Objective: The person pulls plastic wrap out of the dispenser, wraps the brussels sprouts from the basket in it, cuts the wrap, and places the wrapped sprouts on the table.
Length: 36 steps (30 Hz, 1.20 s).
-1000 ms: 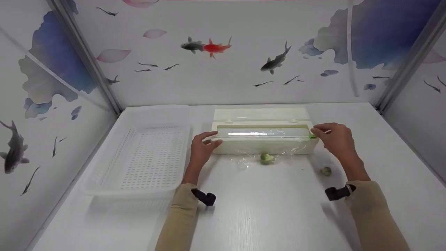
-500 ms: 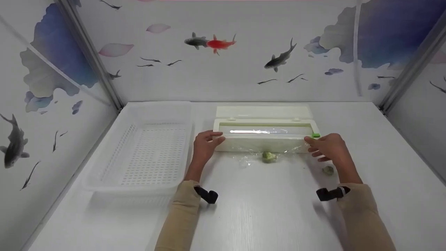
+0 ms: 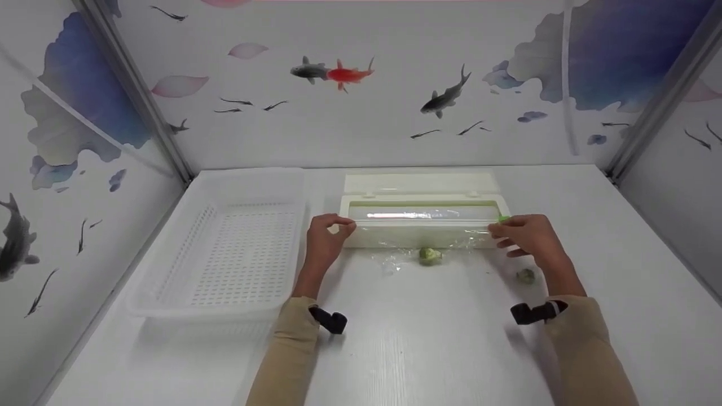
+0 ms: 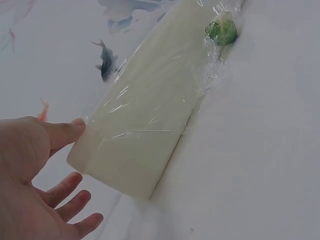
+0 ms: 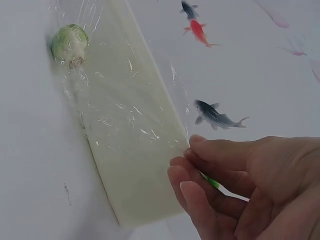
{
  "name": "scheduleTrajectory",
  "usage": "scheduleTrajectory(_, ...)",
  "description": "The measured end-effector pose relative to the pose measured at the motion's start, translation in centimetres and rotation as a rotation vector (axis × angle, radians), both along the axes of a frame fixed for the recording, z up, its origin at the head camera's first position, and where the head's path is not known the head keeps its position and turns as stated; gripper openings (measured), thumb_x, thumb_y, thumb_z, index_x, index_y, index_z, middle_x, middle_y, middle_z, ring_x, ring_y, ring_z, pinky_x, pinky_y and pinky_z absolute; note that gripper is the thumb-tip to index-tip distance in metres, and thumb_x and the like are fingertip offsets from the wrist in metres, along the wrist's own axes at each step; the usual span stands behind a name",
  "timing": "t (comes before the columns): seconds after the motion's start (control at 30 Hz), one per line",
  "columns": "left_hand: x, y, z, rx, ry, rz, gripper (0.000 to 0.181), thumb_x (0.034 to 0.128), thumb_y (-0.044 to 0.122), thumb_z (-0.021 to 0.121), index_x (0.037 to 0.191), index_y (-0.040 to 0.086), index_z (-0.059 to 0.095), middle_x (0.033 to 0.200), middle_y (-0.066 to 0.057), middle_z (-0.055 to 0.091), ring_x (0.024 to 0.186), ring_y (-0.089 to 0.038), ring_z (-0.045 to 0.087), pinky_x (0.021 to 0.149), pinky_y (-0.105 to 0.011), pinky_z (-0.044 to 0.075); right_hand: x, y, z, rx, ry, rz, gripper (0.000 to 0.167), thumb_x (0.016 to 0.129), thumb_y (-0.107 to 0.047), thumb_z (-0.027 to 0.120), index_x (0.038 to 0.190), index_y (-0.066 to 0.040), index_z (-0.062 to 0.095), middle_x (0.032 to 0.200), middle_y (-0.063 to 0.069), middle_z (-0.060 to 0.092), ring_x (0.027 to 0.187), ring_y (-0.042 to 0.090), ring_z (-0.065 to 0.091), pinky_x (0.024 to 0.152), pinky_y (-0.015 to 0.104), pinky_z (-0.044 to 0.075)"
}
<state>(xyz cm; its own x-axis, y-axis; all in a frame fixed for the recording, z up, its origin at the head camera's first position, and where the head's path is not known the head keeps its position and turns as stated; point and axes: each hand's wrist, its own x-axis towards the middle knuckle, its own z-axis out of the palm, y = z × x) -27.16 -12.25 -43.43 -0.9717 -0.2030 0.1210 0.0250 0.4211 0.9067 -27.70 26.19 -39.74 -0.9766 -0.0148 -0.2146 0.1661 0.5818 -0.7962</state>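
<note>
A pale cling film dispenser box (image 3: 417, 237) stands at the back middle with its lid raised. Clear cling film (image 4: 120, 107) hangs from it down the front. A Brussels sprout (image 3: 430, 256), green and whitish, lies against the box's front with film over it. My left hand (image 3: 325, 239) pinches the film at the left front edge between thumb and forefinger, its other fingers spread in the left wrist view. At the right front corner my right hand (image 3: 527, 235) pinches the film's edge, beside the green slider (image 5: 213, 183). Another small greenish piece (image 3: 525, 276) lies near the right wrist.
A white perforated plastic basket (image 3: 141, 301) stands to the left of the left arm. The dispenser's raised lid (image 3: 420, 182) leans back behind the box. Printed panels (image 3: 361, 124) enclose the white table (image 3: 383, 349) at the back and sides.
My right hand has come from the slider at the box's right end to the film at the front corner. My left forefinger has drawn down to meet the thumb.
</note>
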Motion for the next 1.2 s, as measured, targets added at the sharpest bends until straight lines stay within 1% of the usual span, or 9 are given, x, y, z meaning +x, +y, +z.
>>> scheduleTrajectory(0.17,0.6,-0.1,0.4,-0.025,-0.004,-0.008,0.011,0.0903,0.016,0.075,0.097,0.007,0.078,0.126,-0.013,0.059,0.125,-0.028,0.053,0.112,-0.044,0.044,-0.1,0.6,-0.1,0.003,-0.009,0.104,0.058,0.093,-0.046,0.069,0.129,-0.001,0.063,0.105,0.002,0.074,0.083,0.011,0.067,0.075,0.028,0.063)
scheduleTrajectory(0.27,1.0,-0.2,0.7,-0.056,0.005,-0.024,0.012,0.0908,0.016,0.075,0.097,0.006,0.078,0.123,-0.014,0.058,0.120,-0.030,0.054,0.104,-0.043,0.047,0.0,1.3,-0.2,0.002,-0.017,0.169,0.059,0.093,-0.046,0.069,0.130,0.000,0.063,0.104,0.000,0.073,0.086,0.011,0.066,0.075,0.030,0.063)
scheduleTrajectory(0.37,1.3,-0.1,1.0,-0.098,0.002,-0.057,0.012,0.0923,0.016,0.073,0.098,0.006,0.077,0.118,-0.013,0.059,0.114,-0.030,0.054,0.095,-0.040,0.048,0.0,1.9,-0.2,0.000,-0.020,0.203,0.058,0.093,-0.045,0.069,0.130,0.000,0.063,0.107,0.001,0.073,0.090,0.012,0.067,0.076,0.031,0.063)
scheduleTrajectory(0.53,1.7,0.0,1.2,-0.157,-0.029,-0.171,0.012,0.0960,0.018,0.068,0.101,0.009,0.073,0.116,-0.010,0.060,0.111,-0.026,0.054,0.093,-0.039,0.049,0.0,2.7,-0.4,0.007,-0.043,0.233,0.057,0.091,-0.045,0.072,0.127,-0.002,0.065,0.109,0.005,0.072,0.092,0.012,0.067,0.077,0.033,0.063)
scheduleTrajectory(0.67,1.8,-0.1,0.9,-0.180,-0.012,-0.288,0.010,0.0978,0.018,0.066,0.102,0.010,0.070,0.111,-0.008,0.064,0.109,-0.024,0.059,0.094,-0.040,0.052,-0.1,3.2,-0.7,0.006,-0.047,0.264,0.057,0.090,-0.044,0.073,0.127,-0.002,0.066,0.107,0.004,0.071,0.093,0.014,0.067,0.077,0.034,0.063)
scheduleTrajectory(0.83,1.5,-0.5,-0.4,-0.165,0.023,-0.481,0.010,0.0983,0.017,0.065,0.102,0.009,0.069,0.104,-0.007,0.071,0.102,-0.020,0.065,0.093,-0.037,0.056,0.0,3.6,-0.9,0.032,-0.051,0.295,0.053,0.092,-0.045,0.071,0.123,-0.001,0.068,0.100,0.003,0.069,0.092,0.017,0.066,0.075,0.032,0.061)
scheduleTrajectory(0.9,1.4,-0.7,-1.0,-0.165,0.013,-0.531,0.009,0.0981,0.017,0.065,0.100,0.009,0.069,0.103,-0.006,0.072,0.103,-0.018,0.065,0.093,-0.036,0.057,0.0,3.7,-1.1,0.033,-0.057,0.309,0.051,0.093,-0.044,0.070,0.122,-0.001,0.068,0.100,0.004,0.069,0.091,0.018,0.066,0.074,0.032,0.061)
scheduleTrajectory(1.03,1.4,-1.1,-1.8,-0.194,-0.024,-0.561,0.006,0.0974,0.015,0.066,0.098,0.010,0.069,0.100,-0.005,0.074,0.102,-0.017,0.066,0.091,-0.035,0.056,0.1,3.8,-1.1,0.017,-0.068,0.322,0.049,0.093,-0.040,0.071,0.121,-0.001,0.069,0.099,0.006,0.070,0.089,0.019,0.065,0.072,0.033,0.062)
scheduleTrajectory(1.2,1.4,-1.2,-2.0,-0.239,-0.071,-0.540,0.005,0.0960,0.013,0.066,0.097,0.009,0.069,0.097,-0.005,0.074,0.096,-0.017,0.065,0.089,-0.036,0.054,0.2,3.6,-1.0,0.033,-0.078,0.357,0.044,0.091,-0.037,0.074,0.116,0.000,0.070,0.095,0.007,0.069,0.086,0.020,0.064,0.068,0.033,0.060)
